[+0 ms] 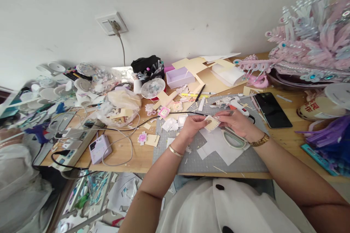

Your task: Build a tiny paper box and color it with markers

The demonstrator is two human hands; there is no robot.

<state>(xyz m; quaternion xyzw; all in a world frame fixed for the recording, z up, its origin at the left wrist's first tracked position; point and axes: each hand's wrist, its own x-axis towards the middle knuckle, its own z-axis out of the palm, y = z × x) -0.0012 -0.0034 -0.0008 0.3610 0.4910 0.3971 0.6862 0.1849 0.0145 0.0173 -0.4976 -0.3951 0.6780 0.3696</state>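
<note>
My left hand (193, 126) pinches a small cream card piece (211, 124) by its left side, above the grey cutting mat (188, 164). The fingers of my right hand (235, 123) are closed at the upper right edge of this piece. Scissors with pale handles (234, 140) lie under my right hand, their blades partly hidden. Beneath both hands, cut white paper (218, 148) is spread on the mat. A white glue gun (240, 107) rests just beyond my right hand. Small pink decorated squares (164, 111) lie to the left of the mat's top.
A black phone (273, 110) and a lidded cup (311, 107) stand on the right. Behind are a lilac box (180, 77) and card sheets (188, 65). A power strip (73, 149), cables and a purple device (100, 149) lie left. Another person's sleeve (16, 174) shows far left.
</note>
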